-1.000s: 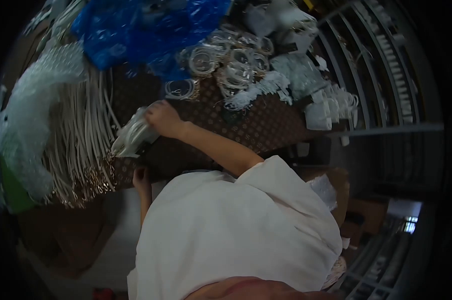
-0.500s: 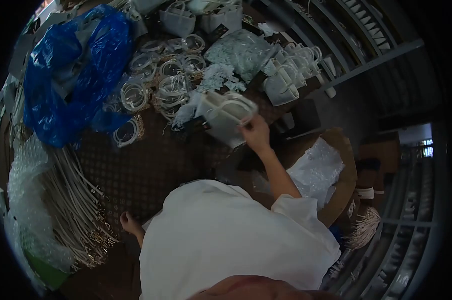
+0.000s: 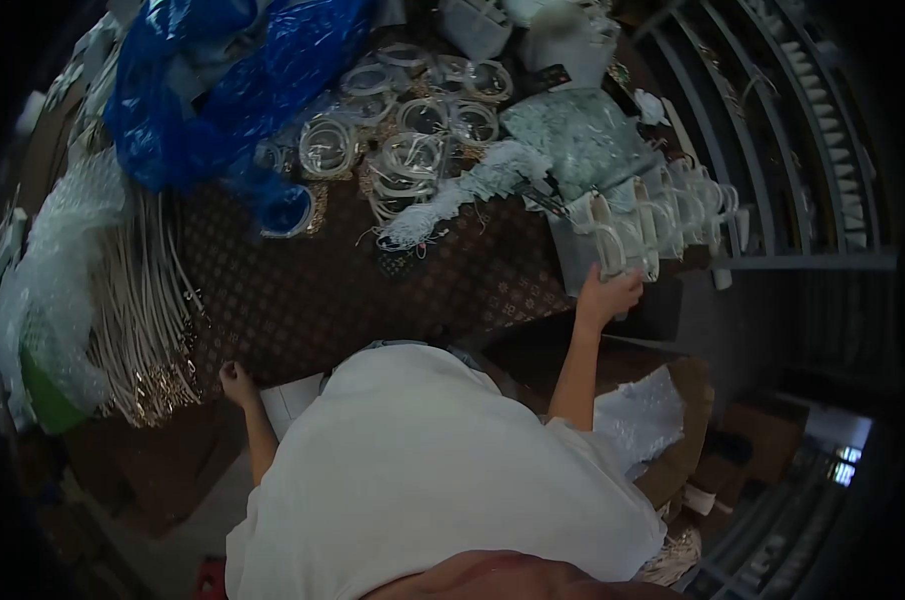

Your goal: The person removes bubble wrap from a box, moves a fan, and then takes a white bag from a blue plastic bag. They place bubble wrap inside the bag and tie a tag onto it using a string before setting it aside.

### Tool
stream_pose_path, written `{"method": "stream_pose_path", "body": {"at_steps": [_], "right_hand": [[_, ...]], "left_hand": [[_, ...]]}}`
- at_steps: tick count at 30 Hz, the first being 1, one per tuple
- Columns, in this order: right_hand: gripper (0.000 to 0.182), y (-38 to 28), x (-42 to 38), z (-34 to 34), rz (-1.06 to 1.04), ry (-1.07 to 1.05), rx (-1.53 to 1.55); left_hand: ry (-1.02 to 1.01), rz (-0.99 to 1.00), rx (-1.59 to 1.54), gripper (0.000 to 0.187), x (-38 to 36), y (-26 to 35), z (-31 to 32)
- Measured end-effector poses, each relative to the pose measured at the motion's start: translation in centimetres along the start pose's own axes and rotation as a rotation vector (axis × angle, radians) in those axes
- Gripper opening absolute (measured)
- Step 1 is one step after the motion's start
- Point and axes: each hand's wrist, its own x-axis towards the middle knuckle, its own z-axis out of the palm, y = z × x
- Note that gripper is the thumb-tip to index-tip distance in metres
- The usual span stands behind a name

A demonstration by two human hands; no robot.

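My right hand (image 3: 609, 298) is closed on a small white handbag (image 3: 575, 250), with fingers at its handle side. The bag stands at the near end of a row of similar white handbags (image 3: 668, 215) on the table's right side, and a dark tag hangs by its top. By the front edge of the table, my left hand (image 3: 237, 384) is loosely curled, with nothing visible in it. Close to that hand lies a bundle of long pale straps (image 3: 148, 310) with gold-coloured metal ends.
Coiled white handles in clear bags (image 3: 423, 150) cover the table's middle. Blue plastic (image 3: 233, 90) lies at the back left, bubble wrap (image 3: 63, 240) at the left. A bag of pale green packets (image 3: 583, 140) sits behind the handbags. An open carton (image 3: 693, 400) and metal shelving (image 3: 803, 262) are at my right.
My right hand has carried the white handbag rightward from the table's middle to the row of bags. My view has shifted too. My left hand remains curled near the table edge.
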Motion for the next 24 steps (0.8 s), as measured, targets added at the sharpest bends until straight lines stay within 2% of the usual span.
{"method": "stream_pose_path", "body": {"at_steps": [1,3,4,6,8,10,11,13,14,16,17,21,23,24], "right_hand": [[0.059,-1.4,-0.1,-0.4,-0.019,-0.028,0.011],[0.056,-3.6,-0.4,-1.2,-0.431,0.448,0.164],[0.056,-4.5,-0.4,-1.1,-0.433,0.438,0.161],[0.054,-7.3,-0.1,0.5,-0.589,0.027,0.574],[0.053,-9.4,-1.1,4.9,-0.333,-0.553,0.933],[0.055,-7.4,-3.4,13.1,-0.496,-0.463,0.559],[0.055,-6.3,-3.3,15.7,-0.485,-0.461,0.554],[0.061,-4.7,-2.6,19.2,-0.481,-0.25,0.187],[0.061,-5.2,-1.6,18.7,-0.474,-0.263,0.178],[0.065,-6.0,0.7,17.7,-0.005,-0.589,0.256],[0.067,-5.7,0.8,18.8,0.035,-0.486,0.338],[0.064,-7.2,1.2,19.8,-0.031,-0.549,0.059],[0.059,-7.8,-0.5,20.0,-0.307,-0.558,-0.073],[0.059,-7.6,-2.0,20.5,-0.31,-0.561,-0.08]], "left_hand": [[0.027,-0.02,0.013,0.026,-0.6,0.8,0.0],[0.017,0.002,0.125,0.023,-1.8,2.1,0.2],[0.017,-0.003,0.134,0.023,-2.2,2.0,0.2],[0.09,-0.036,0.217,0.02,-1.9,2.7,1.1],[0.081,-0.041,0.236,0.019,-1.6,3.1,1.3],[0.069,-0.051,0.26,0.019,-1.5,3.3,1.1],[0.077,-0.064,0.275,0.019,-1.6,3.6,1.0],[0.08,-0.083,0.304,0.02,-1.7,3.7,1.1],[0.085,-0.071,0.284,0.02,-1.8,3.6,1.1],[0.079,-0.062,0.276,0.02,-1.7,3.6,1.0],[0.102,-0.103,0.293,0.022,-1.6,3.9,1.1],[0.191,-0.198,0.417,0.022,-1.3,3.9,2.0],[0.213,-0.257,0.451,0.023,-1.0,4.2,2.4],[0.245,-0.315,0.485,0.025,-0.9,4.4,2.5]]}}
